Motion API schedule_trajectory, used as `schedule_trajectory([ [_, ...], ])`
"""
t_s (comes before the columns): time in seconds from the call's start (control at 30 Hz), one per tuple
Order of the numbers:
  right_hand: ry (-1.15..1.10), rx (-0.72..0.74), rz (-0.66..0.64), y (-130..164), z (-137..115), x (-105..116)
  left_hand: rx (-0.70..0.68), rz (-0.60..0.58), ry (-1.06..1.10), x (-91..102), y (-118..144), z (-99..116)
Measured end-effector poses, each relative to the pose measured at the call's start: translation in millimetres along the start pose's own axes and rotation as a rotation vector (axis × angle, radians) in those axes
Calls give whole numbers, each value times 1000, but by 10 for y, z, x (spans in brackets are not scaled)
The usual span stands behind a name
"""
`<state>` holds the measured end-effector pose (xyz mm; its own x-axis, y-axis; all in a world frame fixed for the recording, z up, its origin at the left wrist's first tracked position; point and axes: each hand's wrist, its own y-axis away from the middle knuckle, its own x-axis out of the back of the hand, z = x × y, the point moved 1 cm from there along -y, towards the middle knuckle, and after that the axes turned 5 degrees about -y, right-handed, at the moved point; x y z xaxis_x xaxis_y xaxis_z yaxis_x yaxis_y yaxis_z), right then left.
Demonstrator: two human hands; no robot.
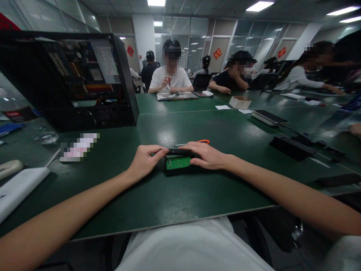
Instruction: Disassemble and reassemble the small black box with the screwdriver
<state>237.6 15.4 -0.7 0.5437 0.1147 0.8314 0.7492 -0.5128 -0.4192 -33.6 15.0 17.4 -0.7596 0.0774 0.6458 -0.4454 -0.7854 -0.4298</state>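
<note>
On the matte green table (158,203), our left hand (145,160) and right hand (207,155) pinch a flat black case (178,170) exposing a green rectangular circuit board (178,163), orange-handled screwdriver (194,142) just behind.

Bare green table (175,203) is lying open in front of the circuit board case (178,165). An orange-handled screwdriver (194,142) is lying just behind it, an open computer chassis (70,81) is blocking the far left, and black strips (293,147) are crowding the right.
</note>
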Motion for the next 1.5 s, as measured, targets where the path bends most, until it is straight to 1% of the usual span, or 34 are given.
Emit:
schedule_trajectory([
  [0.07, -67, -42, 35, -10, 4, -7, 106, 10, 54, 32, -58, -95],
  [0.1, -97, -58, 46, -18, -1, -11, 147, -4, 101, 48, -89, -150],
  [0.17, -144, -74, 55, -38, -29, -20, 201, -26, 155, 80, -147, -263],
  [0.23, -168, -68, 53, -64, -84, -38, 210, -33, 78, 114, -191, -365],
  [0.37, -131, -65, 32, -118, -237, -106, 118, -132, -205, 140, -219, -487],
  [0.53, -49, -147, -31, -169, -387, -163, -22, -179, -382, 116, -194, -507],
  [0.63, -25, -165, -74, -173, -415, -146, -43, -211, -399, 105, -190, -503],
  [0.7, 3, -157, -79, -167, -407, -113, -45, -231, -375, 105, -193, -500],
  [0.8, 20, -157, -13, -160, -333, 0, -54, -236, -354, 111, -192, -485],
  [0.9, 75, -202, 159, -125, -116, 253, -56, -243, -357, 116, -183, -466],
  [0.97, 176, -273, 289, -34, 132, 510, -54, -263, -352, 116, -178, -460],
  [1.0, 244, -331, 339, 46, 281, 658, -55, -274, -343, 116, -176, -459],
  [1.07, 430, -496, 406, 284, 598, 967, -66, -282, -317, 112, -174, -462],
  [1.13, 624, -770, 460, 620, 896, 1263, -84, -278, -296, 108, -170, -464],
  [1.17, 658, -855, 493, 806, 1021, 1392, -94, -273, -289, 106, -167, -462],
  [1.23, 684, -970, 537, 1180, 1220, 1599, -114, -263, -273, 100, -158, -451],
  [1.3, 692, -1083, 586, 1514, 1368, 1739, -126, -258, -256, 95, -146, -426],
  [1.37, 684, -1203, 607, 1770, 1487, 1816, -131, -260, -237, 90, -131, -386],
  [1.43, 655, -1292, 597, 1936, 1588, 1843, -143, -274, -210, 85, -117, -335],
  [1.5, 609, -1347, 571, 2025, 1664, 1835, -162, -291, -177, 81, -104, -283],
])
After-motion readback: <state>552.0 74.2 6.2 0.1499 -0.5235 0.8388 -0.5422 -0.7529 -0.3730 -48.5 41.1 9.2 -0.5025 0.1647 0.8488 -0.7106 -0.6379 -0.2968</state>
